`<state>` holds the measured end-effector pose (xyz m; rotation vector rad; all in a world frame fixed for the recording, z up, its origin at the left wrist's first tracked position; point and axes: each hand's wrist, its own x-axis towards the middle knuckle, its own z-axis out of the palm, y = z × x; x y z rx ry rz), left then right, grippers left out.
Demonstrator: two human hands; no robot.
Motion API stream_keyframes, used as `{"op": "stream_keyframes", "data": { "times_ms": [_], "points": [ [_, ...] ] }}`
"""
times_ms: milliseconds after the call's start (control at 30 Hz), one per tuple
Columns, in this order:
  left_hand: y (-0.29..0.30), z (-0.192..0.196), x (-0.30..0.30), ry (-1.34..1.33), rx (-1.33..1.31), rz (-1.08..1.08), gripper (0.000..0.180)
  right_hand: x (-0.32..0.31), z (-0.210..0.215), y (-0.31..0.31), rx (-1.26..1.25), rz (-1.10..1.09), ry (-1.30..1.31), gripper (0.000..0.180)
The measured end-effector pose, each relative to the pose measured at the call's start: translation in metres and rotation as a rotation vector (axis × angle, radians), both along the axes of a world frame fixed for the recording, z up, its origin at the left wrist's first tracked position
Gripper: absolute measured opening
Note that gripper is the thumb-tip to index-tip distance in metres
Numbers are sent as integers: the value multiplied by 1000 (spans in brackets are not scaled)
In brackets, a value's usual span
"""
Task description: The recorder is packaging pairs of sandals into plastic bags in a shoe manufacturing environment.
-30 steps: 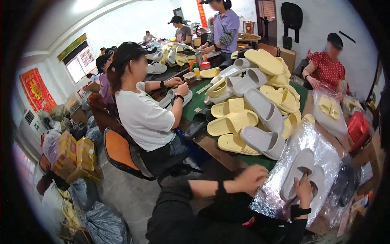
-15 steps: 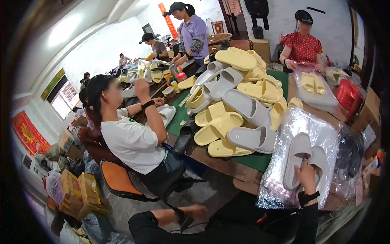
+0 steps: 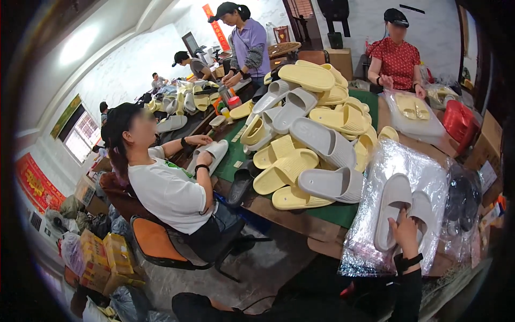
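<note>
A pair of grey slide slippers lies on a stack of clear, shiny plastic bags (image 3: 359,241) at the right of the table. My right hand (image 3: 406,235) is closed at the inner edges of the pair, between the left slipper (image 3: 392,201) and the right slipper (image 3: 422,206). Its index finger reaches the left slipper's opening; the other fingers are partly hidden. At the lower edge, my left arm's dark sleeve (image 3: 190,305) shows with a little bare skin, and the left hand is out of sight.
Yellow and grey slippers (image 3: 306,145) are heaped on the green tabletop (image 3: 343,214). Bagged dark slippers (image 3: 462,201) lie to the right. A co-worker in white (image 3: 166,188) sits left, handling a grey slipper; another in red (image 3: 397,61) stands behind bagged yellow slippers (image 3: 410,107).
My left forearm and hand have dropped toward the lower edge, the hand leaving view. My right hand stays on the grey slippers. The co-worker in white has lowered a raised hand to a slipper.
</note>
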<state>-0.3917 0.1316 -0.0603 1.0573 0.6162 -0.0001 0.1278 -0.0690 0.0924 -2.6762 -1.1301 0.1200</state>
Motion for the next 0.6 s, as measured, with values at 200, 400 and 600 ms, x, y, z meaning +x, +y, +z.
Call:
{"op": "stream_keyframes", "data": {
  "times_ms": [200, 400, 600],
  "points": [
    [0, 0, -2, -136, -62, -22, 22, -3, 6, -1, -1, -6, 26, 71],
    [-11, -8, 2, -264, -155, -64, 22, -8, 8, 3, -30, -34, -2, 70],
    [-22, -25, 29, -377, -313, -169, 22, -3, -7, 6, -36, -14, -34, 72]
  ]
}}
